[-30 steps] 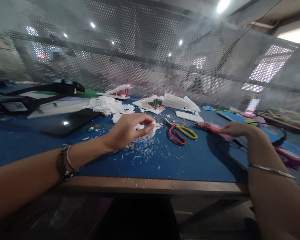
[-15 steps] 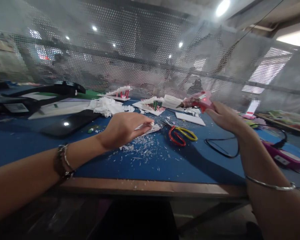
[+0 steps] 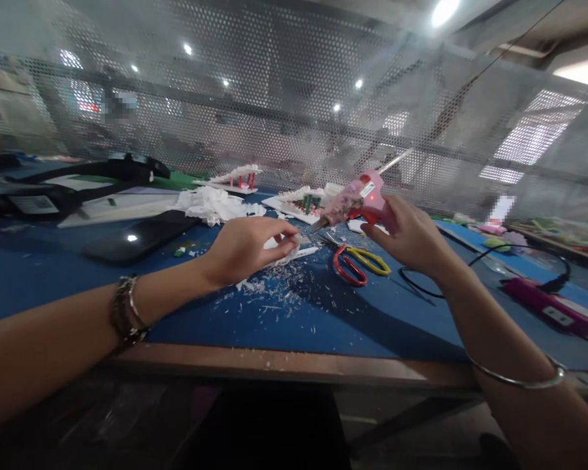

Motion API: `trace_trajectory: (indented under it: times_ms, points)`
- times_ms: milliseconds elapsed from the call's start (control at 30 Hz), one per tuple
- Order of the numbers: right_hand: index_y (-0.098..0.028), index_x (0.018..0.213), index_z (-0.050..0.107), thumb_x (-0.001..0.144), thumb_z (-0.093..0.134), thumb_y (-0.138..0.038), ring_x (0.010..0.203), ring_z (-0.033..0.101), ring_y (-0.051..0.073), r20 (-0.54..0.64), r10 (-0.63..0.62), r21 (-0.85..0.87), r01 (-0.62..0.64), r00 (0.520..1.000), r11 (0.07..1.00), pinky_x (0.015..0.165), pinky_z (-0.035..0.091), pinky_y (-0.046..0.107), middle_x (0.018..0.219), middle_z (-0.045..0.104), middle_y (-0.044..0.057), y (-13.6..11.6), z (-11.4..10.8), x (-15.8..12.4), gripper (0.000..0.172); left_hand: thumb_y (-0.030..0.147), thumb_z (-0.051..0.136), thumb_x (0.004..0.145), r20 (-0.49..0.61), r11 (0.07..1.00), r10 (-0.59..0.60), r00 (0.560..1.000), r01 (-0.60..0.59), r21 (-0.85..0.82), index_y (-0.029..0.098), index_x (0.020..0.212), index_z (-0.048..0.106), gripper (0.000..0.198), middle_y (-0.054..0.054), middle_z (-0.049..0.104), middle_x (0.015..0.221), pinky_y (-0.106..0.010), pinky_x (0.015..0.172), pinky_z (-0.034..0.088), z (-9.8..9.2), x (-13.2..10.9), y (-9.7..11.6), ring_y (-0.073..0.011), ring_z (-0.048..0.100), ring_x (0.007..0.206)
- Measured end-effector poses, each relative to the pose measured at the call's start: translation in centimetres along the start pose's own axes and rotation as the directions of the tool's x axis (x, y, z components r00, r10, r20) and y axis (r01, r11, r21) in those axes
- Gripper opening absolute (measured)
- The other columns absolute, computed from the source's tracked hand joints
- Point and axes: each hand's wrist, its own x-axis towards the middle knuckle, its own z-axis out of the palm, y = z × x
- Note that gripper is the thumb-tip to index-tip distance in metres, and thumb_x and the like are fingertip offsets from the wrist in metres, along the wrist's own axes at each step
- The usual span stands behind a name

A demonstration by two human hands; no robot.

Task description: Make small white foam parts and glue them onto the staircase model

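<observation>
Pinched between the fingertips of my left hand (image 3: 249, 250) is a small white piece (image 3: 296, 239), largely covered by the fingers. My right hand (image 3: 411, 232) is wrapped round the handle of a pink hot glue gun (image 3: 355, 201), with a glue stick (image 3: 396, 160) poking out of its back. The gun's nozzle points down and left, close to the white piece; I cannot tell whether they touch. Under my left fingertips lies a white strip (image 3: 301, 253). Red-and-yellow-handled scissors (image 3: 350, 264) rest just right of it, and white shavings (image 3: 274, 290) are scattered in front.
Small white models with red (image 3: 240, 179) and green posts (image 3: 311, 203) stand at the back beside crumpled white paper (image 3: 215, 205). A black phone (image 3: 137, 241) lies left. On the right are a purple power strip (image 3: 553, 307) and a black cable (image 3: 416, 284). Perforated metal mesh (image 3: 274, 98) rises behind.
My right hand has brought the glue gun left and down, tilting its nozzle toward the white piece. My left hand has stayed nearly in place, still pinching.
</observation>
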Motion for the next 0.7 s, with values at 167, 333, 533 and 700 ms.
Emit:
trace_trajectory:
  times_ms: [167,333,533,700]
  points:
    - [-0.017,0.088,0.047,0.077,0.043,-0.041,0.066,0.051,0.021,0.034,-0.020,-0.014,0.021,0.999,1.000,0.054,0.033,0.030,0.077,0.056,0.010,-0.08,0.21,-0.05,0.027,0.025,0.047,0.081,-0.032,0.998,0.056,0.998,-0.055,0.026,0.015,0.089,0.062,0.019,-0.004,0.069,0.083,-0.022,0.068,0.045,-0.07,-0.10,0.12,-0.0145,0.063,0.079]
    - [-0.018,0.085,0.046,0.077,0.042,-0.040,0.065,0.050,0.020,0.028,-0.024,-0.007,0.024,0.999,1.000,0.054,0.033,0.028,0.076,0.056,0.009,-0.02,0.21,-0.04,0.024,0.024,0.046,0.081,-0.026,0.996,0.080,0.996,-0.079,0.050,0.015,0.089,0.062,0.019,-0.006,0.069,0.085,-0.023,0.071,0.046,-0.17,-0.14,0.07,-0.0158,0.063,0.083]
    - [-0.017,0.085,0.047,0.078,0.040,-0.040,0.065,0.051,0.021,0.068,-0.022,-0.003,0.023,0.997,1.000,0.054,0.034,0.030,0.075,0.056,0.009,0.01,0.41,-0.09,0.025,0.024,0.046,0.081,-0.014,0.996,0.073,0.997,-0.072,0.053,0.016,0.089,0.062,0.020,-0.006,0.069,0.087,-0.024,0.071,0.046,-0.26,-0.10,0.19,-0.0165,0.062,0.084]
    - [-0.017,0.089,0.048,0.078,0.039,-0.040,0.065,0.052,0.021,0.087,-0.037,0.007,0.037,0.996,0.999,0.054,0.035,0.030,0.076,0.056,0.009,0.11,0.53,-0.11,0.026,0.024,0.046,0.081,-0.001,0.996,0.061,0.998,-0.060,0.067,0.016,0.089,0.062,0.019,-0.005,0.069,0.087,-0.023,0.071,0.045,-0.28,-0.04,0.25,-0.0159,0.062,0.085]
